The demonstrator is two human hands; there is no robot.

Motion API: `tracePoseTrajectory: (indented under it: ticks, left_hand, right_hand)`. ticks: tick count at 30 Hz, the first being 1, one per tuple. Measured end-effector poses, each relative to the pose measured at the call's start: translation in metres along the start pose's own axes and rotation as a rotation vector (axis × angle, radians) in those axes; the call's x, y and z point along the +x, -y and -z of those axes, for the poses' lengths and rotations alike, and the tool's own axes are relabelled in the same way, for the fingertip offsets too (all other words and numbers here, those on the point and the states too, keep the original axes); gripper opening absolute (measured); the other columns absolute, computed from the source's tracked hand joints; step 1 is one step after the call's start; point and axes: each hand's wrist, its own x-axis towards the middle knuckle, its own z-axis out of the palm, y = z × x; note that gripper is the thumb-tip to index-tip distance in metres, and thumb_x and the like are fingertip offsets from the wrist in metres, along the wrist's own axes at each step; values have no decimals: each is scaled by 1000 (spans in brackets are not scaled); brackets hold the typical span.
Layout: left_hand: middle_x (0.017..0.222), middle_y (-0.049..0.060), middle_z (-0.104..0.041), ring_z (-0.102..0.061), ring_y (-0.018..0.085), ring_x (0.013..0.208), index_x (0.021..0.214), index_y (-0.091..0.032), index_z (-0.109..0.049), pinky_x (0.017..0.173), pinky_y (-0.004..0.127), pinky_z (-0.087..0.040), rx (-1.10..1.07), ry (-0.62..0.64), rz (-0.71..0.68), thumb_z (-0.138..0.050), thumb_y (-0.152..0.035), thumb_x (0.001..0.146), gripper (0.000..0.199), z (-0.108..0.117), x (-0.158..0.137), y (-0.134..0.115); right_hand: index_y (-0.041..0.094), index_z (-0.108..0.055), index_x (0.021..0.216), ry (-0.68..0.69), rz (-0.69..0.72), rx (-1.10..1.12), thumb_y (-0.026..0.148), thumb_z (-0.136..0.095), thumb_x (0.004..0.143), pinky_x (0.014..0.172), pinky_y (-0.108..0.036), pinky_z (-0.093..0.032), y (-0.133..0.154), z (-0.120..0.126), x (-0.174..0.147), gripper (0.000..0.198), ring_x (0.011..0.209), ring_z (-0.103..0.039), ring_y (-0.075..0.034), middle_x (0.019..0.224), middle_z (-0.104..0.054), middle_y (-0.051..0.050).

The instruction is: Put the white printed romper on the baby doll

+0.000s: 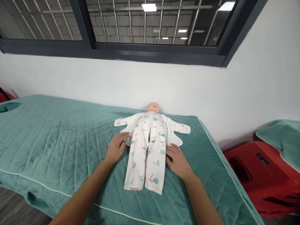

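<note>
A baby doll lies on its back on a green quilted bed cover, head toward the wall. It wears a white printed romper with both sleeves spread out. My left hand rests at the romper's left edge, fingertips touching the cloth by the waist. My right hand lies flat against the romper's right edge near the hip. Neither hand is closed around anything.
The bed stands against a white wall under a dark-framed window. A red plastic object sits to the right of the bed, with another green-covered surface beyond it. A face hole is at the bed's far left.
</note>
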Motion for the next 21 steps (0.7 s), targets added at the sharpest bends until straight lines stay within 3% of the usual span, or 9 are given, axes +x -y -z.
tracePoseTrajectory:
  ticks: [3,7,11,15,18,21]
  left_hand:
    - [124,11,-64,-56,25,120,114,-17,-65,106,42,-43,71,-95,299,-41,-30,92,35,-6,7,13]
    - [127,17,-61,-50,35,123,119,-15,-62,102,53,-41,300,-13,529,-48,-43,89,43,-13,19,21]
    - [121,19,-62,-51,40,118,105,-17,-63,95,59,-41,377,20,569,-51,-47,87,37,-17,28,23]
    - [116,20,-62,-52,40,115,87,-17,-62,94,60,-40,361,15,559,-50,-42,87,28,-17,32,25]
    - [108,18,-65,-56,37,111,82,-17,-60,96,57,-40,190,-89,595,-53,-37,86,21,-14,31,27]
    - [96,13,-66,-61,32,97,95,-16,-57,87,47,-47,40,-264,686,-45,-39,93,25,-8,27,28]
  right_hand:
    - [24,-67,92,-73,-67,89,19,-48,93,109,-45,-36,3,-3,-4,19,86,-62,-17,87,-70,-1]
    - [22,-68,95,-341,-347,249,36,-49,93,88,-37,-49,-14,-1,-1,24,92,-64,-20,97,-71,-5]
    - [18,-66,102,-468,-573,93,39,-53,86,90,-44,-47,-59,10,13,29,98,-62,-26,105,-69,-11]
    - [18,-67,89,-463,-581,-144,46,-67,74,92,-51,-43,-89,11,24,32,108,-55,-33,107,-66,-15]
    - [19,-64,73,-459,-591,-161,44,-67,72,90,-50,-43,-89,5,25,25,110,-52,-33,111,-65,-14]
    - [19,-58,61,-475,-594,-70,36,-61,72,90,-47,-43,-83,7,20,21,107,-53,-30,112,-66,-13]
